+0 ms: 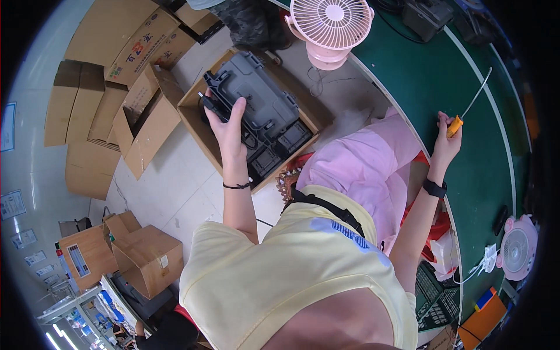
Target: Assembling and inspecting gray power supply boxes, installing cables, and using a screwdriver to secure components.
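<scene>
My left hand (228, 131) reaches into an open cardboard box (191, 104) on the floor. Its thumb and fingers close round a bundled black power cord (217, 107), whose light-tipped end sticks out past the fingers. Against that hand lies a dark grey hard case (256, 93) with latches, on top of other dark cases (291, 139) in the same box. Over the green table's edge, my right hand (448, 137) grips a screwdriver (455, 126) by its orange handle, the long thin shaft pointing up and away. My palm hides part of the cord.
A pink fan (331, 29) stands at the table's far corner, and a smaller pink fan (518, 248) at the right. The green table (478, 169) curves along my right side. More cardboard boxes (146, 256) sit on the floor at left. Another person's legs (254, 23) show beyond the box.
</scene>
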A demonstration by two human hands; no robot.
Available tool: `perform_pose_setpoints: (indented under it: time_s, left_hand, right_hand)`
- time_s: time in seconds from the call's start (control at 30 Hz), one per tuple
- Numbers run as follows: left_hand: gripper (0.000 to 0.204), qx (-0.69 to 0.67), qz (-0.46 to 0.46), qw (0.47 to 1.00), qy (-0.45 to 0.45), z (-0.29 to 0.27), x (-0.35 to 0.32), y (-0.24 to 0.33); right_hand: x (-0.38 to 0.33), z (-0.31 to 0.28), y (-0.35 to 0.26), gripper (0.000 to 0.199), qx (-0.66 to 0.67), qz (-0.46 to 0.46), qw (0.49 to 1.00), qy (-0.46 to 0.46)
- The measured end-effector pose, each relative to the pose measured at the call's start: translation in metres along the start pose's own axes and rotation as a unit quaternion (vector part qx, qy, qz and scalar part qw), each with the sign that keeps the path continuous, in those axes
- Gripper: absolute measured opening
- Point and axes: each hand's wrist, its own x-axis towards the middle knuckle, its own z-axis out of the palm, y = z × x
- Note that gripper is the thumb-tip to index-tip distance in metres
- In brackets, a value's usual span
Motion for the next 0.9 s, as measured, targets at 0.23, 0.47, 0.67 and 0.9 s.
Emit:
perform_pose_setpoints:
  time_s: [0.23,0.47,0.67,0.9]
  left_hand:
    - [0.077,0.004,0.007,0.999,0.031,-0.007,0.034,-0.012]
    - [0.075,0.030,0.008,0.997,0.067,-0.012,0.085,-0.038]
    - [0.075,-0.017,-0.067,0.994,0.086,-0.030,0.133,-0.092]
    - [0.091,0.077,-0.211,0.962,0.153,-0.060,0.123,-0.180]
  right_hand:
    - [-0.003,-0.002,0.008,0.014,0.089,0.035,0.995,0.039]
    - [-0.005,-0.003,0.010,0.013,0.084,0.036,0.995,0.033]
    - [-0.005,-0.005,0.008,0.013,0.091,0.038,0.995,0.030]
    - [-0.006,-0.005,0.002,0.013,0.088,0.031,0.995,0.029]
